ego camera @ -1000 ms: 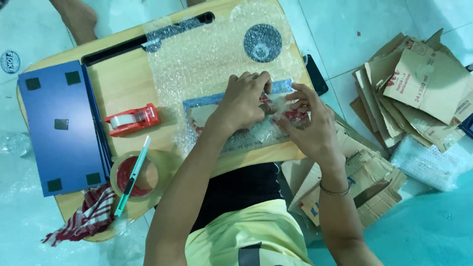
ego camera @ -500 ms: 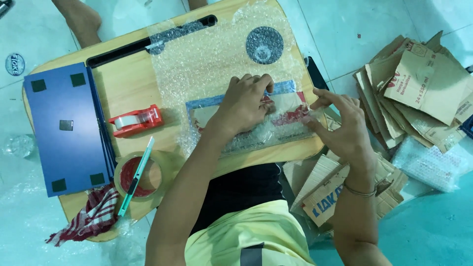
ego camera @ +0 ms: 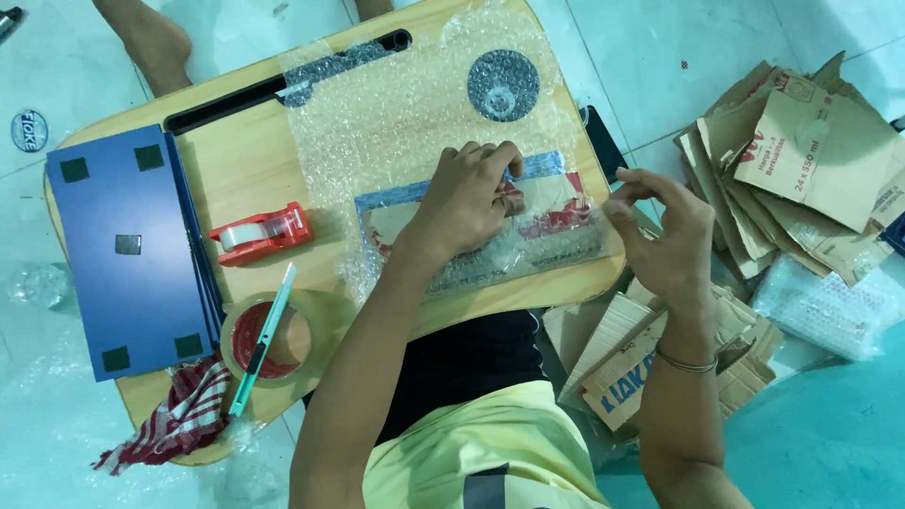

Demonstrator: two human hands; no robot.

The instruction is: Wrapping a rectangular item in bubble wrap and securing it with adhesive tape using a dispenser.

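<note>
My left hand [ego camera: 467, 198] presses flat on a flat blue-edged packet [ego camera: 556, 221] that lies wrapped in a sheet of bubble wrap [ego camera: 396, 113] on a small wooden lap table [ego camera: 236, 160]. My right hand [ego camera: 665, 236] hovers past the table's right edge, fingers apart, holding nothing. It is a short way from the packet and not touching it.
On the table's left lie a blue board [ego camera: 127, 245], a red tape dispenser [ego camera: 259, 233], a roll of clear tape [ego camera: 269, 339] and a teal utility knife [ego camera: 259, 344]. A red checked cloth [ego camera: 174, 419] hangs off the front. Folded cardboard boxes [ego camera: 801, 170] pile up at right. Someone's bare foot [ego camera: 146, 38] shows at top.
My right hand has let go of the wrapped packet and drawn off to the right, clear of the table. My left hand stays pressed on the packet.
</note>
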